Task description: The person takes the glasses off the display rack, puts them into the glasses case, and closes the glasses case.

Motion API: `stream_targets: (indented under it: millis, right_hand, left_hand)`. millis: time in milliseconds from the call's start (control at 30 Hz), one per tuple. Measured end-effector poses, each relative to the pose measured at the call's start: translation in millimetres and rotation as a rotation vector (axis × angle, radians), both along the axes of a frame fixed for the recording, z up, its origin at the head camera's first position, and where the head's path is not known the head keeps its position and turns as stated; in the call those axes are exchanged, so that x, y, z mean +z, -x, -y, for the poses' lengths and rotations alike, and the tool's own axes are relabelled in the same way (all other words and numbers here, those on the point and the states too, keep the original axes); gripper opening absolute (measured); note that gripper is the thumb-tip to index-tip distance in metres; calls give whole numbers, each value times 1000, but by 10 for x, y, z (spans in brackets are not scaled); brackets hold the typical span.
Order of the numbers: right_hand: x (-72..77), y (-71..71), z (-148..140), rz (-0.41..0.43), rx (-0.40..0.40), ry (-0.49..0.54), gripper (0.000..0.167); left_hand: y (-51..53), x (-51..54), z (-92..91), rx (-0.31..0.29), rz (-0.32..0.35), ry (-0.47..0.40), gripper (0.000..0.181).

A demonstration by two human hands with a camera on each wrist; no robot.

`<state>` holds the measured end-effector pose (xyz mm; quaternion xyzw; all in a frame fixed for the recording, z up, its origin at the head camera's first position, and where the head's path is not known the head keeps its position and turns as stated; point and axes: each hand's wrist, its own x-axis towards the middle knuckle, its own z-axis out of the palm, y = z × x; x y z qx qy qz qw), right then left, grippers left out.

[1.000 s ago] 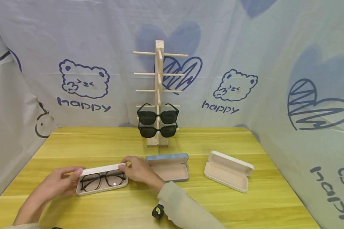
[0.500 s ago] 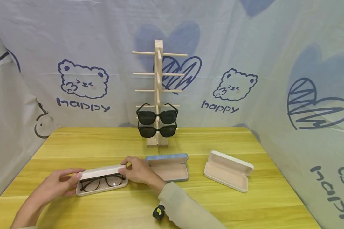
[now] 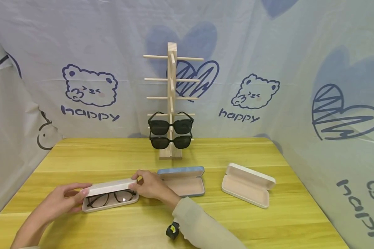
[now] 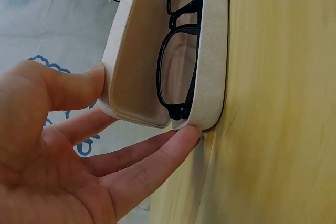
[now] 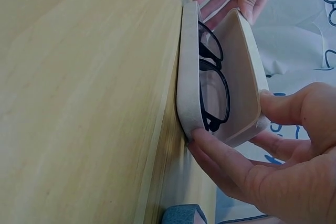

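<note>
A white glasses case lies on the table at front left, its lid partly lowered over black-framed eyeglasses in the base. At the case's left end is my left hand; in the left wrist view its thumb presses the lid's front edge and a fingertip touches the base's end. My right hand holds the other end likewise, thumb on the lid and fingers against the base. The right wrist view shows the eyeglasses folded inside the case, with the lid still apart from the base.
An open blue glasses case is right behind the right hand, and an open white case stands farther right. At the back, a wooden display rack carries two pairs of dark sunglasses. A small black object hangs by the right sleeve.
The white case's lid has tipped forward and down under both thumbs, so it covers more of the eyeglasses. Both hands stay at the case's ends.
</note>
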<state>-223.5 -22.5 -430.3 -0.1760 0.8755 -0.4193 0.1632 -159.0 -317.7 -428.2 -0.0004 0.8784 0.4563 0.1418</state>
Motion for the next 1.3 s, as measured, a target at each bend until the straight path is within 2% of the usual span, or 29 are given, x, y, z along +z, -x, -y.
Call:
stream_targets:
  millis: [400, 600, 667, 1000, 1300]
  right_hand:
    - [5, 5, -21, -12, 13, -11, 23]
    - [-54, -15, 3, -47, -2, -17, 19]
    - [-68, -19, 9, -52, -9, -21, 18]
    - [-57, -38, 26, -51, -18, -55, 18]
    - [-76, -32, 17, -81, -4, -73, 17]
  left_hand:
    - [6, -21, -9, -2, -30, -21, 56]
    - [30, -91, 2, -65, -167, 106, 43]
    - [30, -101, -10, -70, -188, 139, 41]
    - [33, -79, -35, -86, -185, 118, 36]
    - [48, -72, -28, -79, -150, 112, 36]
